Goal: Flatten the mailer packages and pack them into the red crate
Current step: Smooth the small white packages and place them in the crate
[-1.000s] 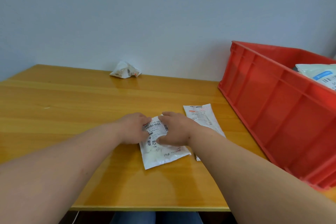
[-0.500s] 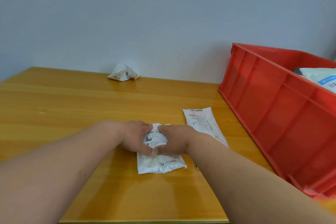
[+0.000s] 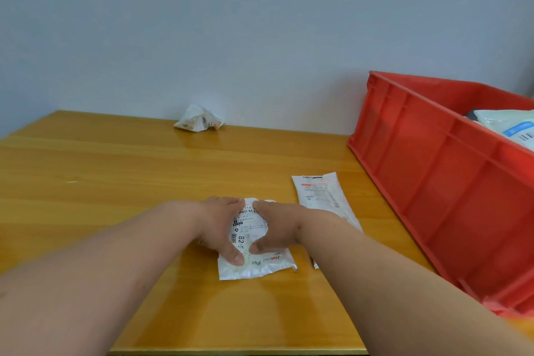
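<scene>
Mailer package (image 3: 254,264) lies flat on the counter (image 3: 115,182) under both hands; left hand (image 3: 221,227) and right hand (image 3: 276,228) press it with fingers together, straight. Beyond the right fingers sits the red crate (image 3: 433,182).

Both thumbs further down mailer (image 3: 254,240) vs. before

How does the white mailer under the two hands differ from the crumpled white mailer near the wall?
The white plastic mailer under the hands lies flat on the wooden table; the crumpled white mailer by the wall stands bunched up in a peak. The first sits at the near edge, pressed by the left hand and right hand; the second lies at the far edge, untouched. Both are white with printed labels, and both are outside the red plastic crate.
</scene>
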`<state>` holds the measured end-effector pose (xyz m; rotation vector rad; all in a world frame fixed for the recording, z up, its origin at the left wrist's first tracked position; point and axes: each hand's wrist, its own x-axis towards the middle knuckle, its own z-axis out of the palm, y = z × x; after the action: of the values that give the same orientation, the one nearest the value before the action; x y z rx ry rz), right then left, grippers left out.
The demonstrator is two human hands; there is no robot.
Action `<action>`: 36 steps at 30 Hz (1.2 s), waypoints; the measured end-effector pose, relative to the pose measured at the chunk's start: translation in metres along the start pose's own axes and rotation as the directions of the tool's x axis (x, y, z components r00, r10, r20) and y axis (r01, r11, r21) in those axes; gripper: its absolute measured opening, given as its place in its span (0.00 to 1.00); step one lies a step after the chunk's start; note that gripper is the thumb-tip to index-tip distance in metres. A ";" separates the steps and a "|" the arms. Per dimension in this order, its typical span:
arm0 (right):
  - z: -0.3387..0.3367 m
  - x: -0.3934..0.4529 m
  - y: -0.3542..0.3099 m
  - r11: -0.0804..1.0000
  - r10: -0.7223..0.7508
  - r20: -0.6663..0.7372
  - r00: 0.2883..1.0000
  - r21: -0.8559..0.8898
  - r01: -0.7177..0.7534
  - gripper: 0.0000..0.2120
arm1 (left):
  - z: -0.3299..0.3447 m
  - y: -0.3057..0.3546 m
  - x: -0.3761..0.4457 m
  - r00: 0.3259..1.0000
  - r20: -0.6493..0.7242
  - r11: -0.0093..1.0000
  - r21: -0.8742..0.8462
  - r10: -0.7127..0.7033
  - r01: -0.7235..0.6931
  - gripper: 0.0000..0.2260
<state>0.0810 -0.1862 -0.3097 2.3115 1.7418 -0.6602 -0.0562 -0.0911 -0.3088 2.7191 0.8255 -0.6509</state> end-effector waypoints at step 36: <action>0.000 -0.012 -0.012 0.937 0.094 -0.274 0.957 0.349 0.007 0.30 | 0.000 0.012 -0.008 0.931 -0.150 0.427 -0.904 -0.332 0.007 0.34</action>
<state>0.0669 -0.1927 -0.3025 2.8022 1.8047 -0.7024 -0.0559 -0.1046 -0.3042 1.7204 1.1109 0.2295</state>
